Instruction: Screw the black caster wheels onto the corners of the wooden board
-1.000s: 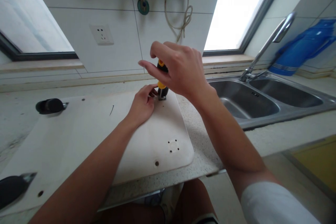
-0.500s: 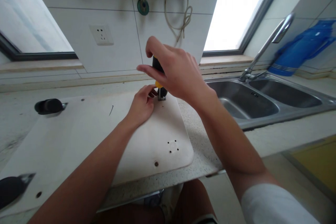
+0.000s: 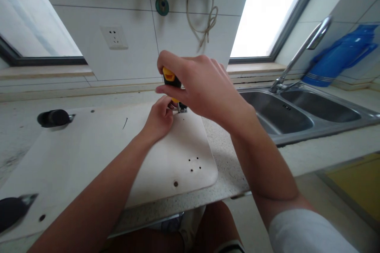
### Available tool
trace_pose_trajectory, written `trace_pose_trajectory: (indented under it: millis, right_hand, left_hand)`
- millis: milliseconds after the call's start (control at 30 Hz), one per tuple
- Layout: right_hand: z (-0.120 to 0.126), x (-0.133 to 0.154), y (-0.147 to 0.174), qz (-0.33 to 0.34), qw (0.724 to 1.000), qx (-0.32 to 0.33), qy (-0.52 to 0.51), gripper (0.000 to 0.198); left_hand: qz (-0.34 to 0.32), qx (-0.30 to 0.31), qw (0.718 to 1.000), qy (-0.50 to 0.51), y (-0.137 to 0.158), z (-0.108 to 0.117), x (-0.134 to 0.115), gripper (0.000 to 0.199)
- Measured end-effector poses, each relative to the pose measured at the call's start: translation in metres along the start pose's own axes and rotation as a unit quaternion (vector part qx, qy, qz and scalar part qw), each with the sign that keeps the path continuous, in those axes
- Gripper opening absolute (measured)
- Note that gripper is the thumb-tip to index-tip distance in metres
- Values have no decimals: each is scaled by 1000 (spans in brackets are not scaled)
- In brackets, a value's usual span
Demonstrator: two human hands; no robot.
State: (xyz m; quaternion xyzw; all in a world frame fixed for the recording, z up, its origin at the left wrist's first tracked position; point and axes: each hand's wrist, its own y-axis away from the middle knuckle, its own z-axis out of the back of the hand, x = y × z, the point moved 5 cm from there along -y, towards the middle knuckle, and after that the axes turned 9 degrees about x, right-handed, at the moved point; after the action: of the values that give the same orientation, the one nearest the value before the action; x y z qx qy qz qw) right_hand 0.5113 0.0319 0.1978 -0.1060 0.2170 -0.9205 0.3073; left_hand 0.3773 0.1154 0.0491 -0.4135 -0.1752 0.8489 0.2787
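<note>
My right hand (image 3: 198, 83) is closed around the black and yellow handle of a screwdriver (image 3: 171, 80). Its shaft leans, with the tip down at the metal plate of a black caster (image 3: 183, 107) near the far right corner of a white board (image 3: 97, 158). My left hand (image 3: 160, 116) rests on the board, fingers curled in beside the shaft and the caster plate; what they pinch, if anything, is hidden. Two more black casters, a far one (image 3: 55, 118) and a near one (image 3: 13, 211), stand on the board's left part.
The board lies on a speckled countertop (image 3: 228, 162). To the right is a steel double sink (image 3: 276, 126) with a tap (image 3: 305, 53), and a blue thermos jug (image 3: 341, 55) behind. A small dark screw-like piece (image 3: 125, 123) lies on the board. Pipes and a socket (image 3: 114, 37) are on the wall.
The screwdriver has tipped so that the top of its handle leans left and toward me. My right hand has shifted with it and sits slightly lower; my left hand has stayed by the caster.
</note>
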Motion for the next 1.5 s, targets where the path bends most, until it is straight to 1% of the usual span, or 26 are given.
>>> trace_pose_trajectory:
  millis: [100,167,200,267,333,400,467,600,667,800,933,1000,1067,1133,1200,1267,1367,1433,1500]
  right_hand:
    - [-1,11,4,-1,1000,16,-3,17]
    - [3,5,6,22,998,25,-44,18]
    - [5,-2,6,37,996,34,-74,18]
    - [10,-21,4,61,987,56,-135,19]
    - [12,-40,2,71,979,78,-177,25]
    - [14,-51,-1,72,976,72,-195,30]
    - [13,-49,-3,66,979,50,-187,31]
    - [4,-27,-8,46,990,20,-132,27]
    - [2,-20,-9,34,993,4,-111,26]
    - [-1,-22,-10,30,994,-6,-103,26]
    - [2,-26,-7,45,992,-16,-115,23]
    - [9,-25,-4,53,988,-46,-138,20]
    - [20,-23,1,65,981,-92,-158,23]
    - [29,-21,6,68,981,-120,-139,27]
    - [32,-22,7,56,987,-115,-92,26]
    - [29,-27,5,31,993,-91,-64,20]
    - [18,-37,0,0,996,-60,-72,15]
    - [11,-41,-3,-4,996,-40,-80,16]
    - [9,-41,-5,-3,996,-37,-87,16]
  left_hand:
    - [23,3,999,-24,-1,0,4,20]
    - [21,9,1000,-19,-1,-1,4,23]
    - [12,12,1000,-10,-1,-1,2,27]
    - [-11,15,1000,7,-1,-1,-2,43]
    - [-26,15,999,19,-1,0,-5,58]
    - [-31,15,999,24,0,-1,-5,62]
    - [-28,13,999,20,0,-1,-4,60]
    - [-15,7,1000,8,0,-2,1,50]
    - [-17,5,1000,12,0,-3,2,47]
    - [-23,5,1000,18,0,-2,0,45]
    - [-26,4,999,23,0,-1,-2,52]
    - [-31,8,999,25,0,-2,-2,59]
    - [-36,11,999,28,0,-2,-1,66]
    - [-42,13,998,33,0,-2,-1,69]
    - [-44,14,998,33,0,-2,-2,70]
    - [-40,14,999,27,1,-2,-3,70]
    - [-32,19,999,19,1,0,-4,70]
    - [-29,21,999,18,1,1,-5,70]
    - [-28,20,999,18,1,1,-5,70]
